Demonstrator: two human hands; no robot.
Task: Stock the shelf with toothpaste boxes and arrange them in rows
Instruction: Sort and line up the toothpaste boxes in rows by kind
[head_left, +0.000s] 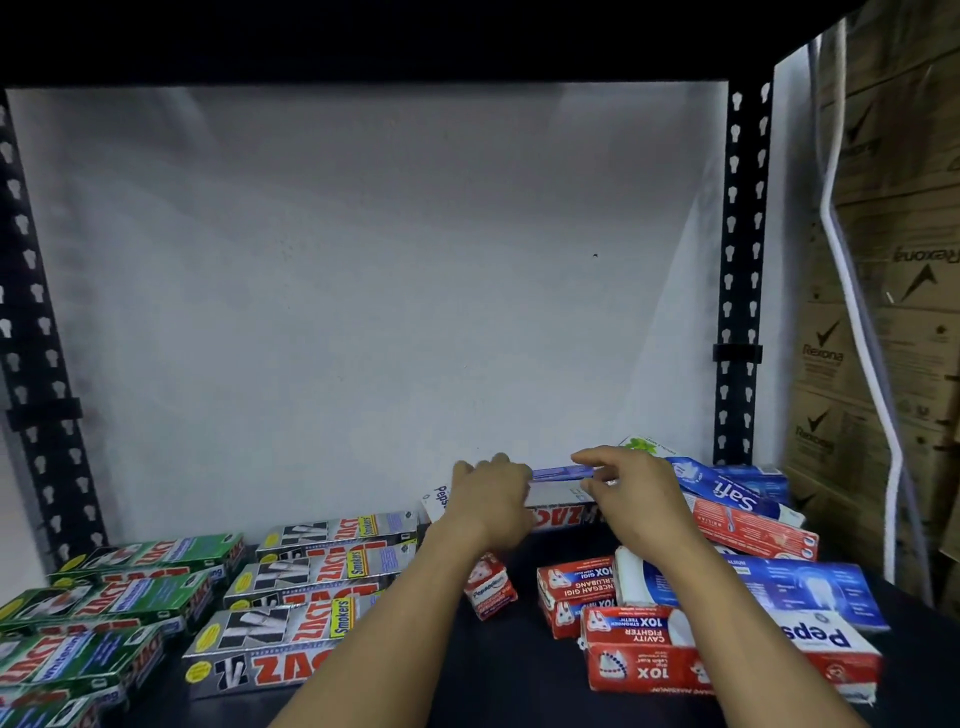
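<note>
The white back wall (363, 286) filled most of the view, rising directly behind the blue toothpaste box (563, 473). The black shelf (519, 686) spread out below that box and towards the camera. Brown Rexona cartons (883, 364) were stacked far right of the blue toothpaste box, beyond a slotted black upright (740, 260).

Green Zact boxes (130, 597) lay in rows far to its lower left. Silver Zact Smokers boxes (311, 577) lay in rows nearer, still lower left. A loose heap of Pepsodent boxes (675, 654) (red, white and blue, lying at odd angles) sat to its lower right. A blue Safi box (727, 493) leaned just to its right. One silver Zact box (561, 514) lay on its side directly under it, against the wall. A small red Pepsodent box (491, 592) stood tilted below it, near the left wrist.

The left hand (493, 504) had its fingers curled over the left end of the blue toothpaste box. The right hand (634, 493) pinched the right end narrowly between thumb and forefinger. The box was held level and edge-on near the wall, above the silver Zact box.
</note>
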